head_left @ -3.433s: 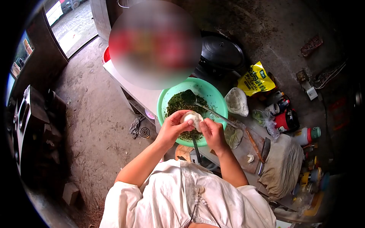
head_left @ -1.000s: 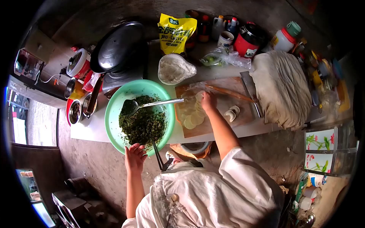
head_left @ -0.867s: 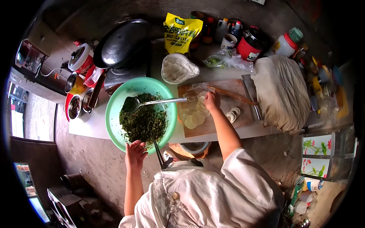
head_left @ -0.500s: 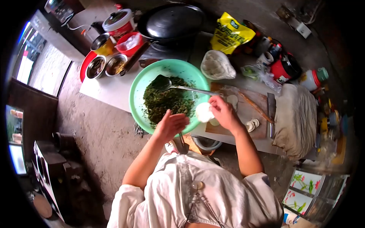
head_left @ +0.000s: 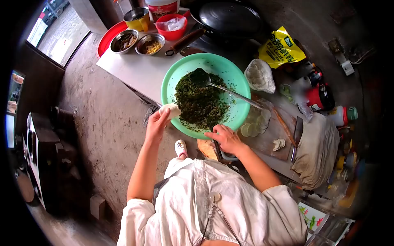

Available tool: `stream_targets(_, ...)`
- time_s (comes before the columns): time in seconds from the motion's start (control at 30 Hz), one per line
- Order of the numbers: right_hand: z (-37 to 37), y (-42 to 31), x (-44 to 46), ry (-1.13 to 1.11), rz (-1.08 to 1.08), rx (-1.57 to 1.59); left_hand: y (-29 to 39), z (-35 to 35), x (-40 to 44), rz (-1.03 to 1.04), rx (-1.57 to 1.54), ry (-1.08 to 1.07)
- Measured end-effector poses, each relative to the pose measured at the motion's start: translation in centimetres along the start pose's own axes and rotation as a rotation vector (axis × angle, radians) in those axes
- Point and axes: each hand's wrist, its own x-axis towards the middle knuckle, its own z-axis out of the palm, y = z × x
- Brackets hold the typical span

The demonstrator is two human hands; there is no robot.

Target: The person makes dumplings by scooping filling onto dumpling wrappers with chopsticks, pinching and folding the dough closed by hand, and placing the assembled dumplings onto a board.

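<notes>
My left hand point(head_left: 156, 125) pinches a round white dumpling wrapper point(head_left: 171, 111) at the near left rim of a green bowl point(head_left: 240, 78). Dark green chopped filling point(head_left: 201, 102) fills much of the bowl, and a metal ladle point(head_left: 227, 89) rests in it with its handle over the right rim. At the bowl's near rim, my right hand point(head_left: 227, 140) has its fingers bent at a thin dark utensil handle point(head_left: 216, 151); the utensil's other end is hard to make out. Flat wrappers point(head_left: 256, 125) lie overlapped on a board point(head_left: 283, 119) at the right.
On the board are a rolling pin point(head_left: 284, 124), a cleaver point(head_left: 297, 137) and small dough pieces point(head_left: 278, 144). Beside it lies a cloth-covered bundle point(head_left: 316, 149). Behind the green bowl stand a lidded black wok point(head_left: 230, 20), a flour bag point(head_left: 260, 76) and steel bowls point(head_left: 150, 44).
The wrapper has passed from my right hand to my left. My left hand has closed on it and moved left; my right hand has come down to the bowl's near rim. The view has shifted.
</notes>
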Motion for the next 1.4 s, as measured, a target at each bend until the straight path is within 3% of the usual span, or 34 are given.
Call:
stream_targets(0.1,0.3,0.4,1.3,0.076,-0.021,0.031,1.1,-0.8,-0.9,0.263,0.242,0.011)
stream_targets(0.17,-0.3,1.4,2.4,0.134,-0.037,0.064,1.1,-1.3,-1.0,0.269,0.239,0.011)
stream_targets(0.23,-1.9,3.1,2.8,0.317,0.106,0.171,1.3,-1.0,-0.9,0.450,0.314,0.056)
stream_targets(0.27,-3.2,3.8,2.8,0.343,0.283,0.336,1.1,-1.1,-0.9,0.447,0.310,0.065)
stream_targets(0.3,-4.3,4.4,2.6,0.371,0.463,0.499,1.0,-1.1,-0.9,0.322,0.192,0.093)
stream_targets(0.33,-4.6,5.2,2.1,0.412,0.501,0.565,0.7,-1.1,-0.7,0.197,0.076,0.118)
stream_targets(0.37,-4.6,6.1,1.7,0.450,0.538,0.630,-1.4,-1.5,-0.2,0.019,-0.251,0.037)
stream_targets(0.5,-4.5,7.1,0.4,0.409,0.428,0.389,-4.5,-1.0,0.2,-0.267,-0.485,-0.120)
stream_targets(0.57,-4.4,7.4,-0.1,0.413,0.442,0.442,-5.9,-0.9,0.6,-0.325,-0.530,-0.149)
stream_targets(0.8,-4.2,7.1,-0.3,0.437,0.569,0.840,-6.1,-0.3,0.8,-0.309,-0.490,-0.122)
stream_targets(1.4,-1.2,7.6,1.5,0.374,0.759,1.101,-6.2,-0.4,0.8,-0.313,-0.504,-0.134)
